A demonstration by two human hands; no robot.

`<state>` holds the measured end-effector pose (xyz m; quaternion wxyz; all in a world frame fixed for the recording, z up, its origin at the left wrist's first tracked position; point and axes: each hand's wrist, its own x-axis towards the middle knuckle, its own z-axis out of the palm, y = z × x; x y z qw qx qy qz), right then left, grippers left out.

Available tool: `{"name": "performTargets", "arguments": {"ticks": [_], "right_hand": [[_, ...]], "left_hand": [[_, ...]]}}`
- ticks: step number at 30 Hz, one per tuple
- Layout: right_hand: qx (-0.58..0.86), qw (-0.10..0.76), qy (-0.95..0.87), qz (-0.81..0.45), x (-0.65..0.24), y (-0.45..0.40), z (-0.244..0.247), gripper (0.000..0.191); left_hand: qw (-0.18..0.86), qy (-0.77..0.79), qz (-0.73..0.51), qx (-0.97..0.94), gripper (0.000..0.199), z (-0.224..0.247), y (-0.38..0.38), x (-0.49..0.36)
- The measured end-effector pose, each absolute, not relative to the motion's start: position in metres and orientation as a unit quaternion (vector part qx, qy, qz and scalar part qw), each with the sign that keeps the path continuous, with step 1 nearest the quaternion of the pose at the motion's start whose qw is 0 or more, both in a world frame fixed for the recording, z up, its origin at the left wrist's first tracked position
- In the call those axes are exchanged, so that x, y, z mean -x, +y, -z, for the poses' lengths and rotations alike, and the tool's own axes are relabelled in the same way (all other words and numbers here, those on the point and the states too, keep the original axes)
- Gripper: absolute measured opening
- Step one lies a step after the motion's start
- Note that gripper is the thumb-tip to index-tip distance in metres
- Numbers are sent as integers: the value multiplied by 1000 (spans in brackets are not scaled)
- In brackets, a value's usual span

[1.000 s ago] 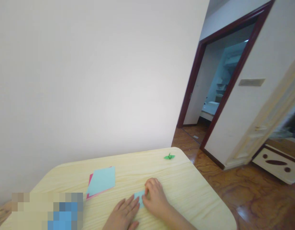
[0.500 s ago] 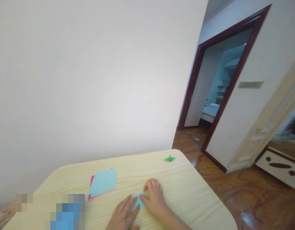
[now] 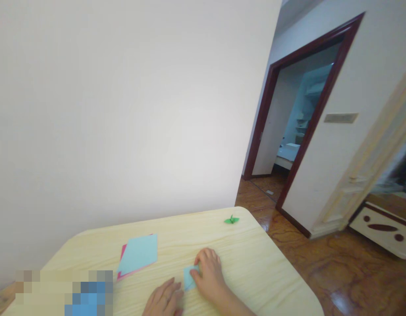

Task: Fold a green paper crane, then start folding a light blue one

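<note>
A small folded piece of light blue paper [image 3: 189, 278] lies on the pale wood-grain table [image 3: 255, 272] near the front edge. My right hand [image 3: 208, 274] presses its fingertips onto the paper's upper right part and hides that corner. My left hand [image 3: 163, 300] rests just left of the paper, fingers loosely curled and holding nothing. Further left lies a stack of light blue sheets [image 3: 137, 253] with a pink sheet [image 3: 123, 259] showing beneath. A small green origami crane [image 3: 231, 220] stands near the far corner.
A pixelated patch [image 3: 62, 293] covers the lower left of the view. The table's far edge meets a white wall, and its right edge drops to a polished wooden floor [image 3: 282, 263]. An open doorway with a dark red frame [image 3: 271, 109] stands at the right.
My left hand has drawn back down and left from the blue paper, leaving more of it visible. My right hand stays on the paper. The view has shifted slightly.
</note>
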<state>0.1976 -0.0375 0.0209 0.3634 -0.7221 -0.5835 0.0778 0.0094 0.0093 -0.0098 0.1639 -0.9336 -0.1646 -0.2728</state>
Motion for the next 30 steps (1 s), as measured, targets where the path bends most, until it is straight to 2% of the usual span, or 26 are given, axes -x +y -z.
{"name": "performTargets", "arguments": {"ticks": [2,5,9,12,15,21,30], "right_hand": [[724,364,-581,-77,-196,-37,-21,16],[727,370,-574,-74,-196,-35,-19,14],[724,373,-571,-97,-204,-33,-17,12],[652,351,-653,-157,-220,-37,-23,28],[543,287,-767,-182,-236,-41,-35,38],[512,203,-820,-157,-244,-43,-47,28],[511,221,-820,-135,-243,-51,-42,28]], "left_hand": [[157,-185,274,931,29,4,13,-20],[110,-176,238,949,16,-6,15,-35],[25,-230,210,950,16,-15,12,-43],[-17,-239,219,946,17,-15,10,-42],[-28,-247,229,941,18,-13,7,-41],[-30,-284,246,926,31,-10,2,-41],[-51,-284,254,923,20,-15,6,-42]]}}
